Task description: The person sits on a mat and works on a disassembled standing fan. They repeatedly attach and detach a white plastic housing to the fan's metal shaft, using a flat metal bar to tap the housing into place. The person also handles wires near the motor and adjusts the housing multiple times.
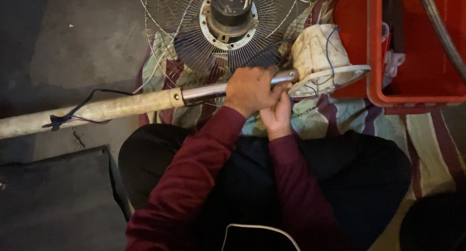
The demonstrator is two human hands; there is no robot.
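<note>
Across the middle of the frame, a metal fan pole point(145, 101) is gripped by the left hand point(250, 88), closed over its chrome section, and by the right hand point(277, 110), curled beneath near the white base point(325, 76), below the wire fan guard point(218, 32) and left of the red crate point(412, 47) on striped cloth point(340, 120).

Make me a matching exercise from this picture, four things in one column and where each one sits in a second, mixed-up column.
Things:
1. round wire fan guard with grey motor
2. red plastic crate
3. long pale metal fan pole
4. off-white plastic fan housing with blue wire

Places:
A. at the right edge, beside the striped cloth
B. at the pole's right end, beside the hands
C. top centre, lying on the cloth
D. stretching left from the left hand

Pairs: 1-C, 2-A, 3-D, 4-B
</note>
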